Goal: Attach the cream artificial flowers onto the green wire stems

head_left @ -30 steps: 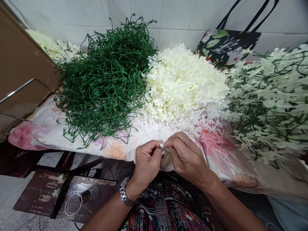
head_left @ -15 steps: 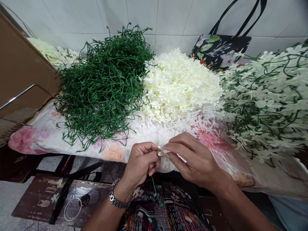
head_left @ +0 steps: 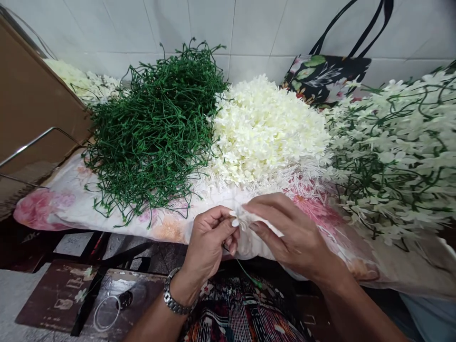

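My left hand point(head_left: 210, 240) is closed in a pinch on a thin green stem point(head_left: 248, 276) that hangs down over my lap. My right hand point(head_left: 285, 230) pinches a small white flower point(head_left: 245, 219) at the stem's top end, fingertips meeting those of the left hand. Both hands hover at the front edge of a floral cloth point(head_left: 67, 202). Behind them lie a heap of green stems point(head_left: 153, 128), a heap of loose cream flowers point(head_left: 267, 130), and a mass of finished flower sprigs point(head_left: 395, 147) on the right.
A black floral tote bag point(head_left: 326, 76) leans on the white tiled wall. A brown board point(head_left: 28, 95) with a metal rail stands at left. More white flowers point(head_left: 76, 83) lie at the back left. A dark low stool point(head_left: 89, 294) sits below left.
The hands shifted slightly up and right. The green stem, hidden a second ago, now hangs below the left hand, and the white flower shows more clearly between the fingertips.
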Tool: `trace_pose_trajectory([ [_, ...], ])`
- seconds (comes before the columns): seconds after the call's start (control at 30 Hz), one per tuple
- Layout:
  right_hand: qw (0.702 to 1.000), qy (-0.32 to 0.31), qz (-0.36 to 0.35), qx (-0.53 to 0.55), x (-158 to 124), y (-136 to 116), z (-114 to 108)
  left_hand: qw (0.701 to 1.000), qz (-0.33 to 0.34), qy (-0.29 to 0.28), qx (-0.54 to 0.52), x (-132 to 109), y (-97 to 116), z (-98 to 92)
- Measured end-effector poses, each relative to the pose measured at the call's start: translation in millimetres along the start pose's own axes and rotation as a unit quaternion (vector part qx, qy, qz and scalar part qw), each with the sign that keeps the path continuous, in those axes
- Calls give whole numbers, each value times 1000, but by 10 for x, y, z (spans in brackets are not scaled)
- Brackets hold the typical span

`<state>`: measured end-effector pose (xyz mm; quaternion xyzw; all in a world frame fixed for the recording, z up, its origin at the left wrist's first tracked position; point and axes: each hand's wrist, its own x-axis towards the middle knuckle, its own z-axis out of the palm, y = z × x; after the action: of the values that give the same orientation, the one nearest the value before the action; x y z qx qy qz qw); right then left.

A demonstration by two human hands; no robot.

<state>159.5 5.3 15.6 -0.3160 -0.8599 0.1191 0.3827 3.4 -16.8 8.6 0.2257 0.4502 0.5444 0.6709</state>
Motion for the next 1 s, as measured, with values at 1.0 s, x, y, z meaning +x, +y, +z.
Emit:
trace_pose_trajectory([
  [1.0,984,-2,83,-159,-182,272,-218,997,54,13,56,67,3,25],
])
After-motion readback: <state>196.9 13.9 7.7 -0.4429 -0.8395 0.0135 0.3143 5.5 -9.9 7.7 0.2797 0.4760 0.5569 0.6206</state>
